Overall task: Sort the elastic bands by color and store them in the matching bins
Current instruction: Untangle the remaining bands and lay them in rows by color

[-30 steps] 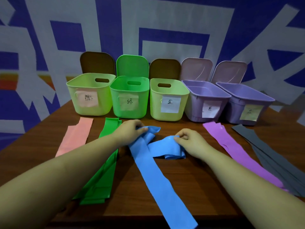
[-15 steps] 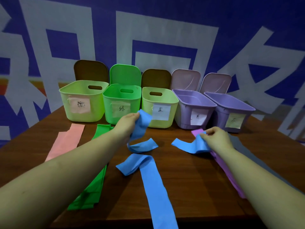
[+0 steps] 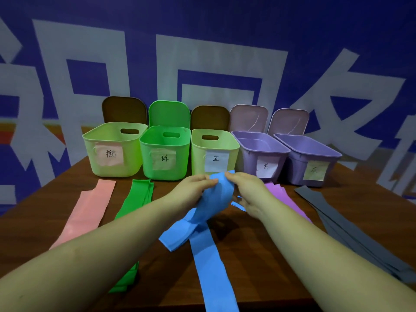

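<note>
Between the two forearms, the blue band [image 3: 211,239] runs lengthwise from the table's [image 3: 258,244] near edge, where its tail is cut off, up toward the blue-labelled bin [image 3: 215,152]. Its folded upper end is pinched by the left hand [image 3: 193,188] and right hand [image 3: 246,190], whose fingers partly hide it.
</note>
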The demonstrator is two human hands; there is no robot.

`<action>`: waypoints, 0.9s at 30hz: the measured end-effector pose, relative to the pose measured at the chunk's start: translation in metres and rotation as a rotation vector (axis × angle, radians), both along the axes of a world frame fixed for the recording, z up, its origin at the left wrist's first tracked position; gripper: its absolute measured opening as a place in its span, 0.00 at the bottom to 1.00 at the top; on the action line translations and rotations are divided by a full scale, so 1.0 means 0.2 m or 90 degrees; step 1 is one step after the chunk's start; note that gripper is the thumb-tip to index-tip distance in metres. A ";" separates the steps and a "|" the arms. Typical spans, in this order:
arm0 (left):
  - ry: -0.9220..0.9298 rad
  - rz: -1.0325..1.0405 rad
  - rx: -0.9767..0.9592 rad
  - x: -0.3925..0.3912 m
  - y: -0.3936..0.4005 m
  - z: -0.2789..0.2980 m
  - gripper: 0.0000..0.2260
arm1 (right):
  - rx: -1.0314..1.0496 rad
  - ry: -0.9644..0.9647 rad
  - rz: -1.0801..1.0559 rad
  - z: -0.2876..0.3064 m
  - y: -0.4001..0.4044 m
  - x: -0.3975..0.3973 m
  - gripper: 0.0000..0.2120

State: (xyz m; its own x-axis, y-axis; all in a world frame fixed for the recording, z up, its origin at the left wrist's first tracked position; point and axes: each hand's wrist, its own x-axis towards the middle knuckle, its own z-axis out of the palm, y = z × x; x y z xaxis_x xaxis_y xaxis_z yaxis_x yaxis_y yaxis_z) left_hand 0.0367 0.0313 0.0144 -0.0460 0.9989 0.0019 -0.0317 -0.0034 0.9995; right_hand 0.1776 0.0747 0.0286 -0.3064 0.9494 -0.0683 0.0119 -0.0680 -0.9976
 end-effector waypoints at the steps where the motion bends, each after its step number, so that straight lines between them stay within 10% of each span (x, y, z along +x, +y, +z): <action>1: 0.026 0.001 -0.002 -0.01 -0.01 0.00 0.07 | 0.032 0.014 0.005 0.01 -0.01 0.00 0.07; 8: -0.004 0.028 0.053 -0.04 -0.02 0.07 0.10 | 0.232 -0.092 0.058 0.05 -0.12 0.01 0.02; 27: 0.068 0.143 0.234 -0.05 0.10 0.77 0.03 | 0.215 -0.163 0.140 0.22 -0.07 -0.08 0.14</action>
State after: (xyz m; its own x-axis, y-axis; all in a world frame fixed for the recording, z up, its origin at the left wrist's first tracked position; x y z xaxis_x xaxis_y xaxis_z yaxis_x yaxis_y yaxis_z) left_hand 0.0263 0.0507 0.1690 -0.2421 0.8962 0.3717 0.1135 -0.3544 0.9282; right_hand 0.1607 0.0615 0.0735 -0.5159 0.8463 0.1328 0.2384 0.2908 -0.9266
